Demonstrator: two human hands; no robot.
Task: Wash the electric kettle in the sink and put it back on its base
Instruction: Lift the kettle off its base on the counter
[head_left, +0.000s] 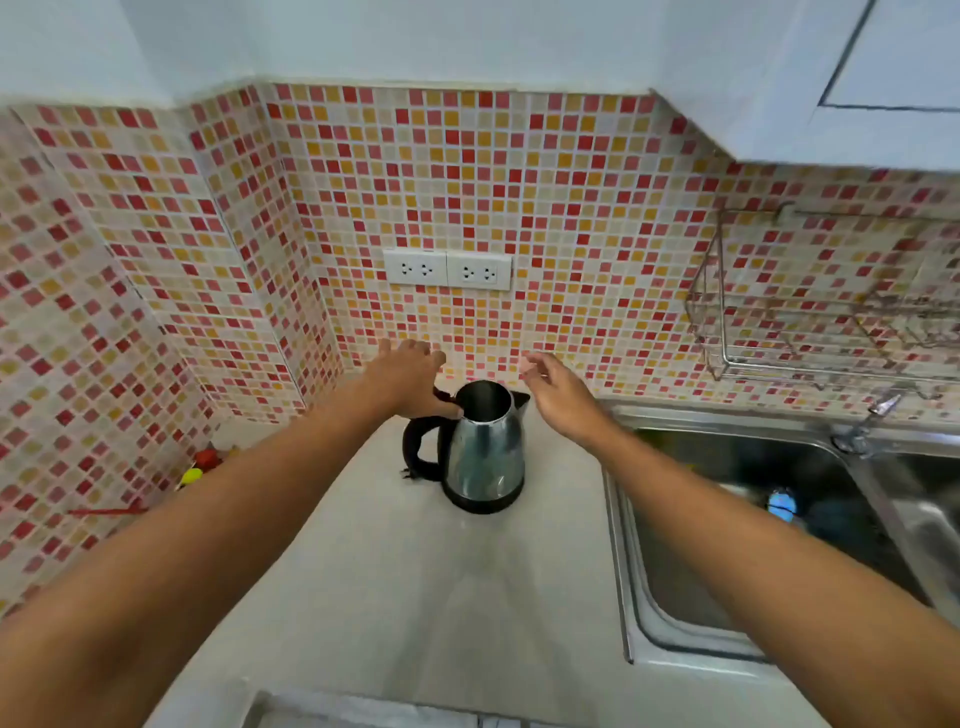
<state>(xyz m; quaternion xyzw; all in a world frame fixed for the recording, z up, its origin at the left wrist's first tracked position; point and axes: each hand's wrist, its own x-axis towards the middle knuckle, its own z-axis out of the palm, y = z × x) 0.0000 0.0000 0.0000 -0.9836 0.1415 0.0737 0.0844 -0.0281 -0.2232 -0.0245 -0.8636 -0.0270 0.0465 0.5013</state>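
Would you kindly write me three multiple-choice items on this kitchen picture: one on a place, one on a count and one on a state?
1. Where does the kettle stand?
A. Inside a cupboard.
B. On the counter, left of the sink.
C. On a stove.

2. How many white socket plates are on the tiled wall?
A. Two.
B. Three.
C. Five.

3. How is the right hand?
A. Gripping a cup.
B. Holding a sponge.
C. Open, holding nothing.

Answers:
1 B: the kettle stands upright on the pale counter, with the sink beside it on the right.
2 A: two plates sit side by side above the kettle.
3 C: its fingers are spread in the air near the kettle's spout, with nothing in them.
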